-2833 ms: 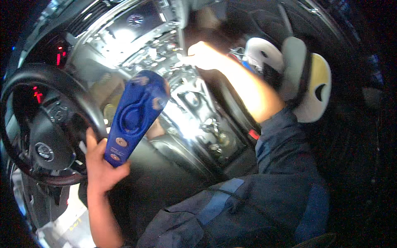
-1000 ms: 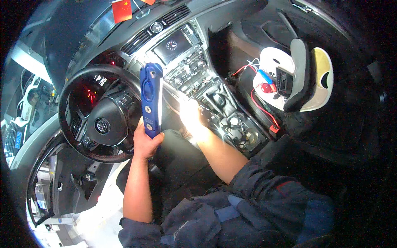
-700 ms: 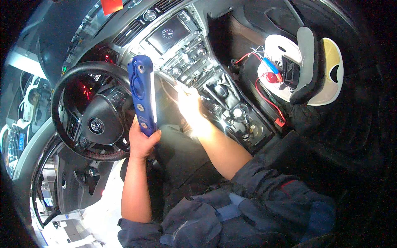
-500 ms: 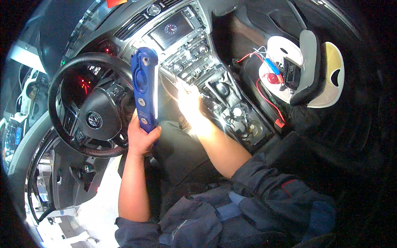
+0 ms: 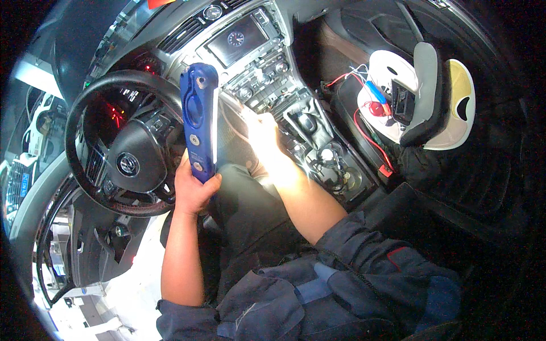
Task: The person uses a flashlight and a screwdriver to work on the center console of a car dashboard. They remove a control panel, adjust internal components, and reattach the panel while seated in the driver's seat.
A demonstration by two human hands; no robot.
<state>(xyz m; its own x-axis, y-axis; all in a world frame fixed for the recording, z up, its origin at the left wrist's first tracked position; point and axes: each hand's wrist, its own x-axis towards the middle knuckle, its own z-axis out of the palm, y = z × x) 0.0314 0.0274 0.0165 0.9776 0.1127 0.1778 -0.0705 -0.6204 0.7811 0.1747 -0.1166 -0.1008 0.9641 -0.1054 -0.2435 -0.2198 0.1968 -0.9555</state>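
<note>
A blue handheld work light [image 5: 199, 122] stands upright in my left hand [image 5: 195, 190], its lit strip facing right toward the console. My fingers wrap round its lower end, close to the steering wheel [image 5: 128, 163]. My right hand [image 5: 265, 139] is at the left side of the opened centre console [image 5: 273, 88], below the dashboard screen. Bright glare washes out this hand. Its fingers look pinched together, pointing at the console's side; what they hold, if anything, cannot be made out.
Right of the console, the passenger seat carries a white-and-yellow cap-like piece [image 5: 459, 105], a grey pad [image 5: 427, 79] and a red wire [image 5: 368, 135] with a blue connector [image 5: 373, 92]. The gear lever [image 5: 307, 122] stands amid exposed console parts. The opened driver's door is at left.
My right hand's fingers have shifted slightly at the console's side. The work light and my left hand stay nearly where they were.
</note>
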